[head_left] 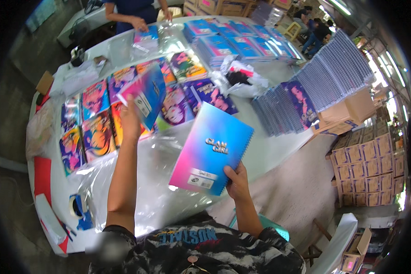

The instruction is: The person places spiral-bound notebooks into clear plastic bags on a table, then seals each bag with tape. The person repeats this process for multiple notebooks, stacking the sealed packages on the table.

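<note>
My right hand (237, 181) is closed on the spiral edge of a blue-and-pink notebook (201, 157), its back cover facing up, held over the near part of the table. Farther left, my left hand (130, 119) grips a second blue-and-pink notebook (151, 97), tilted and slightly blurred. Below and around that one lie rows of spiral notebooks with colorful cartoon covers (98, 132). Several of these show orange, purple and pink figures. A clear plastic sheet (141, 169) covers the table surface close to me.
Stacked blue notebooks (242, 43) stand at the far side. On the right, a long leaning row of spiral notebooks (324, 73) sits by cardboard boxes (365, 160). A white plastic bag (242, 80) lies between. Across the table a co-worker's hand (139, 23) touches a notebook. Blue tape (80, 210) lies left.
</note>
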`<state>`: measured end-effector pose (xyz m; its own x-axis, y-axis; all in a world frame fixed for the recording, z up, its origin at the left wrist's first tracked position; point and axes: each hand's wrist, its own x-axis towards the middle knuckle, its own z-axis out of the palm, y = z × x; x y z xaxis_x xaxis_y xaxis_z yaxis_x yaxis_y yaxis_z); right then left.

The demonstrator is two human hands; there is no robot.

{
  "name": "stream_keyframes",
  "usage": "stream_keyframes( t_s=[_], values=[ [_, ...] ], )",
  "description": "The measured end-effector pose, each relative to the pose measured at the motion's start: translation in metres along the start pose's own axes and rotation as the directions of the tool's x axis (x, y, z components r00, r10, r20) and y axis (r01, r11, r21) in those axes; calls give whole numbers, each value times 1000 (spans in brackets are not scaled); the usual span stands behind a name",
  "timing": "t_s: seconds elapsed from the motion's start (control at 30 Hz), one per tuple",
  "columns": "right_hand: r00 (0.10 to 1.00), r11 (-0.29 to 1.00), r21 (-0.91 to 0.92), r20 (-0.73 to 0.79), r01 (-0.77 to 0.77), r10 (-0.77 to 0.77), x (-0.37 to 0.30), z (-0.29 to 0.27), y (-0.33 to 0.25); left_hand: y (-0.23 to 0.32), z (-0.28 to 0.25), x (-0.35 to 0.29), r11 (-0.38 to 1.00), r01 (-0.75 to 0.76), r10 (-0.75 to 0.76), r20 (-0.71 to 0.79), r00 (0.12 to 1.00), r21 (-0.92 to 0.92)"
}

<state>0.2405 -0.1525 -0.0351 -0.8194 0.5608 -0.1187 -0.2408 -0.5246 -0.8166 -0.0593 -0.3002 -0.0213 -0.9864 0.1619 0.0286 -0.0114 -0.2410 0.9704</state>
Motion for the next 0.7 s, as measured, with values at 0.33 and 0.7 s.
stream_keyframes(
  t_s=[0.33,0.7],
  values=[
    [942,976,-171,282,-135,180,-25,151,101,132,-213,-140,793,-485,591,-267,762,369],
    [945,116,-966,251,231,211,-6,139,196,-21,-244,-255,339,-471,53,484,874,814]
  ],
)
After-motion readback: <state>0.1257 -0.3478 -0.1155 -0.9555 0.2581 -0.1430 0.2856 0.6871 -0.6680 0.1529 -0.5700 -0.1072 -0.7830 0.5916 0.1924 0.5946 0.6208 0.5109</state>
